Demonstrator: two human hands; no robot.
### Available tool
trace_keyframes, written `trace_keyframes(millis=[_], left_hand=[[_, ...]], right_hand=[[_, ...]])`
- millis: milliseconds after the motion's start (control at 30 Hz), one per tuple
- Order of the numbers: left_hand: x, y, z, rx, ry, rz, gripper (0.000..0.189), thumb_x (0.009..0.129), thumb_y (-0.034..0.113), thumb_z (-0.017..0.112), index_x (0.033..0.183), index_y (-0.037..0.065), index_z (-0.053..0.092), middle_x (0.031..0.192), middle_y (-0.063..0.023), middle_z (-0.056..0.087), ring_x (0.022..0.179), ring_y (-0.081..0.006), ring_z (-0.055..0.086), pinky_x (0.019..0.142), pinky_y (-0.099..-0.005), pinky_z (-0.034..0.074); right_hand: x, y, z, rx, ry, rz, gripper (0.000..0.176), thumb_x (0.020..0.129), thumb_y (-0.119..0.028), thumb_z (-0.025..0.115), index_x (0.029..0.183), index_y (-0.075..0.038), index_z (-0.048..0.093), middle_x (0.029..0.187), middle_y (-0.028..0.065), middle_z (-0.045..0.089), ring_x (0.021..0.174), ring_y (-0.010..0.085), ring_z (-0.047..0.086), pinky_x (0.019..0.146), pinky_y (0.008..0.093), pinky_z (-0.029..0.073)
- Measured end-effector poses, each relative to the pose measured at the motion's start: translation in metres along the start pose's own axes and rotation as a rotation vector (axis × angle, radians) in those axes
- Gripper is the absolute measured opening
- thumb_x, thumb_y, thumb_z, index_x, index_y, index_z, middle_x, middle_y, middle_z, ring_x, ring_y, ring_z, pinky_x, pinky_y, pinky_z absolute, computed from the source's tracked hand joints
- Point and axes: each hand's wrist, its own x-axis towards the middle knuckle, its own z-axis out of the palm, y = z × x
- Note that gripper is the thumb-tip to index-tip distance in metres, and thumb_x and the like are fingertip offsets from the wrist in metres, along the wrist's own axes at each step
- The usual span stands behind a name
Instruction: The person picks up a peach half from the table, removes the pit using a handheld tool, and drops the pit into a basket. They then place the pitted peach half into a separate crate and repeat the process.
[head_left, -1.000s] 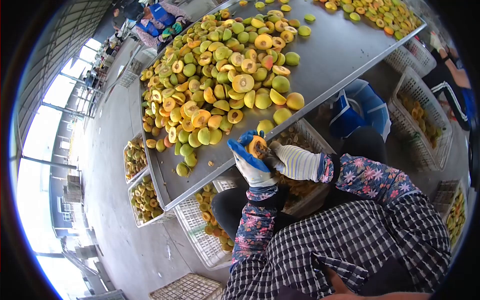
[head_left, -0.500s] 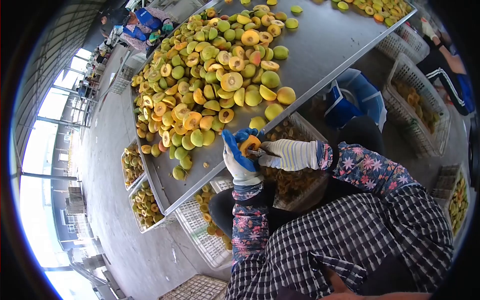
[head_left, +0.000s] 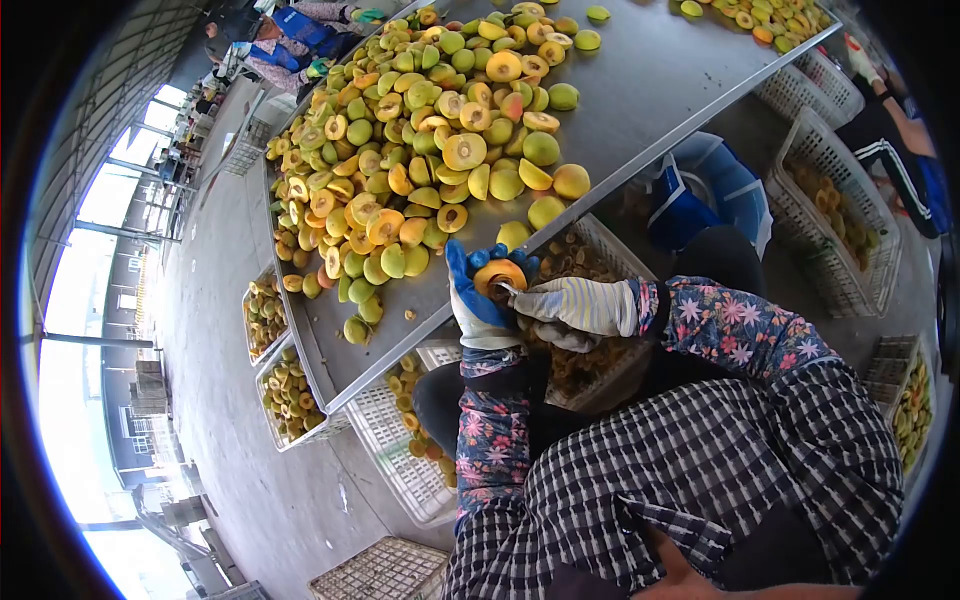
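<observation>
My left hand (head_left: 476, 312), in a blue-coated white glove, cups a peach half (head_left: 499, 270) with its orange cut face turned up. My right hand (head_left: 578, 306), in a striped knit glove, is closed around a small metal tool (head_left: 508, 289). Its tip touches the dark hollow at the middle of the peach half; its handle is hidden in the glove. Both hands are just off the near edge of a metal table (head_left: 650, 75), above a crate (head_left: 622, 249) with brown scraps in it. A heap of halved yellow-green peaches (head_left: 420, 150) lies on the table.
A blue bucket (head_left: 741, 195) stands right of the crate. Another crate (head_left: 797, 225) holds fruit farther right. Crates of fruit (head_left: 286, 395) stand left of the table, and a white crate (head_left: 395, 465) is below its near corner. Co-workers are at the upper left (head_left: 300, 35) and right edge.
The tool tip has moved onto the middle of the peach half, whose cut face now turns more upward. My right hand has shifted slightly left. A co-worker's arm at the upper left reaches farther over the table.
</observation>
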Motion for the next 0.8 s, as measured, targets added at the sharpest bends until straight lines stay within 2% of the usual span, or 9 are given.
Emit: trace_keyframes(millis=[167,333,433,467,533,567,600,700,800], left_hand=[[-0.008,0.006,0.006,0.004,-0.024,-0.007,0.041,0.089,0.05,0.063,0.075,0.013,0.055,0.081,-0.0078,0.061,0.081,-0.0292,0.063,0.075,-0.0494,0.055],[-0.006,0.019,-0.026,0.59,-0.016,0.352,0.041,0.096,0.045,0.054,0.087,0.006,0.06,0.083,-0.012,0.065,0.076,-0.0259,0.064,0.075,-0.0447,0.056],[-0.023,0.064,-0.046,0.477,0.117,0.413,0.04,0.099,0.038,0.049,0.099,0.0,0.062,0.084,-0.0132,0.068,0.074,-0.025,0.066,0.071,-0.0376,0.056],[-0.038,0.083,-0.05,0.564,0.155,0.497,0.035,0.099,0.032,0.052,0.096,0.001,0.064,0.082,-0.0104,0.068,0.072,-0.0201,0.064,0.066,-0.0323,0.052],[-0.067,0.121,-0.059,0.743,0.258,0.66,0.024,0.097,0.021,0.057,0.089,0.001,0.069,0.078,-0.0046,0.067,0.066,-0.0103,0.061,0.056,-0.0217,0.045],[-0.071,0.149,-0.086,0.913,0.439,0.543,0.027,0.097,0.024,0.058,0.092,0.0,0.069,0.081,-0.0034,0.067,0.062,-0.0091,0.058,0.051,-0.0204,0.042],[-0.072,0.159,-0.106,1.031,0.495,0.638,0.03,0.097,0.025,0.059,0.098,-0.003,0.068,0.083,-0.0033,0.067,0.059,-0.0082,0.055,0.05,-0.0215,0.041],[-0.081,0.165,-0.076,1.508,0.66,0.557,0.028,0.093,0.021,0.062,0.109,-0.002,0.066,0.087,-0.0025,0.067,0.067,-0.0063,0.055,0.059,-0.022,0.045],[-0.038,0.141,-0.055,1.384,0.231,0.707,0.027,0.091,0.02,0.064,0.11,0.001,0.067,0.087,-0.0032,0.067,0.071,-0.0086,0.057,0.059,-0.0235,0.047]], right_hand=[[-0.004,-0.005,-0.004,0.066,-0.153,0.01,0.042,0.096,-0.052,0.051,0.084,-0.012,0.056,0.055,-0.0037,0.045,0.041,0.0084,0.04,0.038,0.0231,0.029],[-0.016,-0.012,0.0,-0.039,-0.188,-0.038,0.04,0.097,-0.049,0.051,0.087,-0.011,0.059,0.056,-0.0037,0.046,0.041,0.0079,0.041,0.038,0.0227,0.031],[-0.031,-0.018,-0.007,-0.264,-0.172,-0.011,0.04,0.098,-0.047,0.05,0.096,-0.009,0.061,0.056,-0.004,0.045,0.041,0.0052,0.041,0.038,0.0208,0.031],[-0.031,-0.025,-0.014,-0.483,-0.159,0.007,0.04,0.098,-0.044,0.051,0.108,-0.006,0.06,0.065,0.0045,0.058,0.05,0.0162,0.056,0.048,0.0281,0.045],[-0.018,-0.004,-0.041,-1.086,-0.089,-0.315,0.041,0.096,-0.04,0.053,0.116,-0.005,0.057,0.079,0.0127,0.063,0.067,0.0263,0.063,0.063,0.0348,0.049],[-0.013,0.004,-0.05,-1.381,-0.047,-0.481,0.043,0.095,-0.039,0.054,0.12,-0.004,0.056,0.085,0.0167,0.066,0.076,0.0314,0.066,0.07,0.0382,0.052],[-0.026,-0.012,-0.034,-1.389,-0.021,-0.127,0.045,0.092,-0.035,0.057,0.124,-0.004,0.052,0.102,0.0231,0.065,0.1,0.0388,0.062,0.089,0.0437,0.047],[-0.031,-0.002,-0.032,-1.43,0.168,0.046,0.045,0.091,-0.034,0.058,0.126,-0.006,0.051,0.099,0.0207,0.066,0.096,0.0366,0.064,0.085,0.0427,0.049],[-0.026,0.004,-0.038,-1.52,0.231,0.022,0.044,0.088,-0.03,0.061,0.124,-0.007,0.051,0.092,0.0191,0.067,0.09,0.0369,0.066,0.08,0.0441,0.051]])
